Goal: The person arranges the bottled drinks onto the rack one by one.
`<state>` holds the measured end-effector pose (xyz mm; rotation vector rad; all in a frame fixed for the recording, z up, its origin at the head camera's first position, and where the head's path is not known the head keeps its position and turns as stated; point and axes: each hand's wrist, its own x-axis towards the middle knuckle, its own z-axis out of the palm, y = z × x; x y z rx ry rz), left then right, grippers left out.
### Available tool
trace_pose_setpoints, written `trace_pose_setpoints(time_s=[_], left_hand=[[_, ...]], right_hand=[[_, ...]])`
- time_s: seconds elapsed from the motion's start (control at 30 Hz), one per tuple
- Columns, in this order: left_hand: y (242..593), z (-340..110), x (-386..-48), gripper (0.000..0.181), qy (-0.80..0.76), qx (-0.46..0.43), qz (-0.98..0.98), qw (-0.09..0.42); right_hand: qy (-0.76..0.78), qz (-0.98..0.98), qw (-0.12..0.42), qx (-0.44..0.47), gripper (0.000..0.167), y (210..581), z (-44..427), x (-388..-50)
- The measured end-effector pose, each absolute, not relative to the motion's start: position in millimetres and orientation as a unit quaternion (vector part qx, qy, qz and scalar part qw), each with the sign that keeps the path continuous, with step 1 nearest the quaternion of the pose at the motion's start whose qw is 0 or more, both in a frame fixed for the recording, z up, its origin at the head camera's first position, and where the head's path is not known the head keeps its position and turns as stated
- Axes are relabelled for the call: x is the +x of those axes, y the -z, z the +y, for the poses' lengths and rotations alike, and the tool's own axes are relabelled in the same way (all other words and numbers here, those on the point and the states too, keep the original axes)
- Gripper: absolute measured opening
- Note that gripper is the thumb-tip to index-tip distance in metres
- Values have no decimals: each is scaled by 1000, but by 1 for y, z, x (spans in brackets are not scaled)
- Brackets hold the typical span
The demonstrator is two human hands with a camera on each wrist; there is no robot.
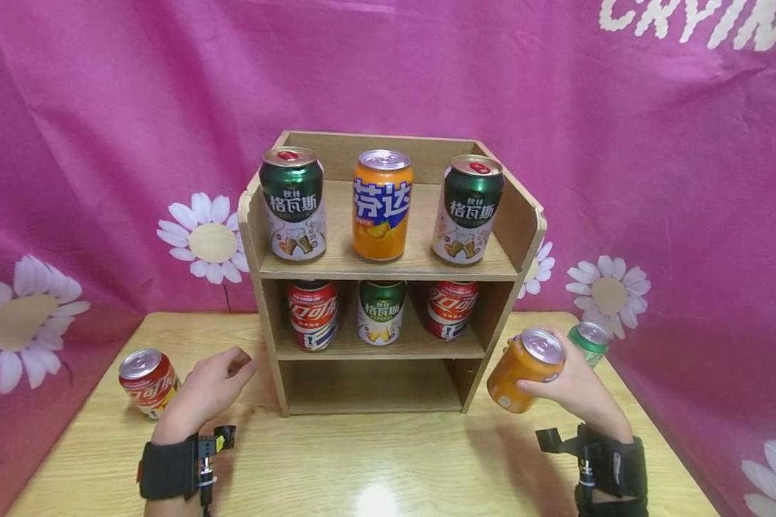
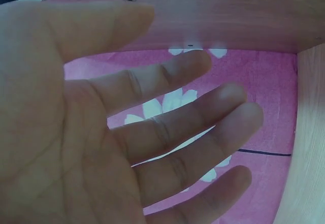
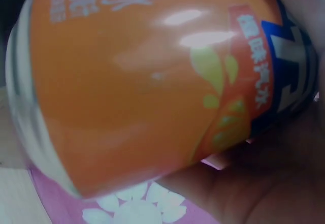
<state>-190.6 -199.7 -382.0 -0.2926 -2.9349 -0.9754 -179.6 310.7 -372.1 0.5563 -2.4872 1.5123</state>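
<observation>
My right hand [image 1: 572,384] grips an orange soda can [image 1: 524,370], tilted and to the right of the wooden shelf [image 1: 375,275]. In the right wrist view that orange can [image 3: 142,87] fills most of the picture, its printed side towards the camera. On the left, my left hand [image 1: 210,388] is held near the shelf's lower left side, holding nothing. Its fingers [image 2: 177,127] are spread and nearly straight in the left wrist view. A red cola can [image 1: 147,384] stands on the table just left of that hand. Behind the right hand a green can [image 1: 590,341] is partly hidden.
On the top shelf stand a green-and-white can [image 1: 294,205], an orange can [image 1: 383,207] and another green-and-white can [image 1: 468,210]. The middle shelf holds a red can [image 1: 313,316], a green-and-white can [image 1: 381,314] and a red can [image 1: 453,310]. A pink flowered cloth [image 1: 388,64] hangs behind.
</observation>
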Motion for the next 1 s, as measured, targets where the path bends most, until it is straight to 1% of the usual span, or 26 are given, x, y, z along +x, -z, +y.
trace_pose_setpoints(time_s=[0.1,0.2,0.37,0.47,0.53,0.7,1.0], left_hand=[[382,-201,-191,24,312,-98,-945,25],[383,-203,-192,25,313,-95,-945,20],[385,-206,-193,25,310,-85,-947,12],[385,-208,-194,25,308,-84,-948,14],[385,-208,-194,24,309,-84,-947,12],[385,-210,-196,25,311,-80,-947,9],[390,-210,-198,28,316,-76,-946,-15]], right_hand=[[-519,-827,77,199,70,368,306,-179],[-522,-823,66,214,72,367,302,-177],[-523,-801,53,285,72,371,293,-177],[-538,-771,21,340,71,373,285,-179],[-544,-758,-2,360,70,375,278,-179],[-527,-762,-33,374,71,383,257,-179],[-559,-735,-91,374,71,421,218,-184]])
